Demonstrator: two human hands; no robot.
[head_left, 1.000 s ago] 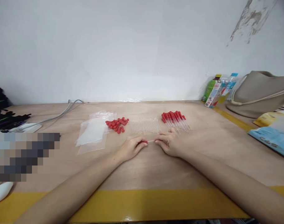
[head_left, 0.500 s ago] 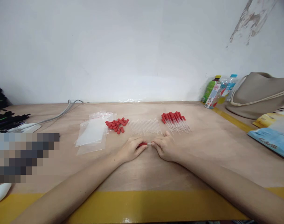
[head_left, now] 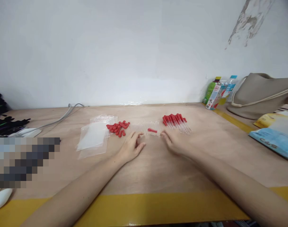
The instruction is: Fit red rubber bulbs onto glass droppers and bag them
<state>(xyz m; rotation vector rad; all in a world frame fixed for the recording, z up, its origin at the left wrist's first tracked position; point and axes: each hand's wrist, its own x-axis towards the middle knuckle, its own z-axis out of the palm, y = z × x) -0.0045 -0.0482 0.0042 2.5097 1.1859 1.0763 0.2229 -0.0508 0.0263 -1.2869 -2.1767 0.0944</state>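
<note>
Now the left hand [head_left: 131,147] has released the red bulb [head_left: 152,130], apparently done, fingers parted; right hand [head_left: 175,142] gripping anything? Can't tell.

Bulbs [head_left: 120,133] were all super red, tubes [head_left: 145,127] totally clear, edge tape [head_left: 144,208] mustard yellow, and the bag [head_left: 264,94] just plain taupe.

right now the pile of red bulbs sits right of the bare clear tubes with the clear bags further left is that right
No, the head view shows the pile of red bulbs sitting left of the bare clear tubes, with the clear bags further left.
</note>
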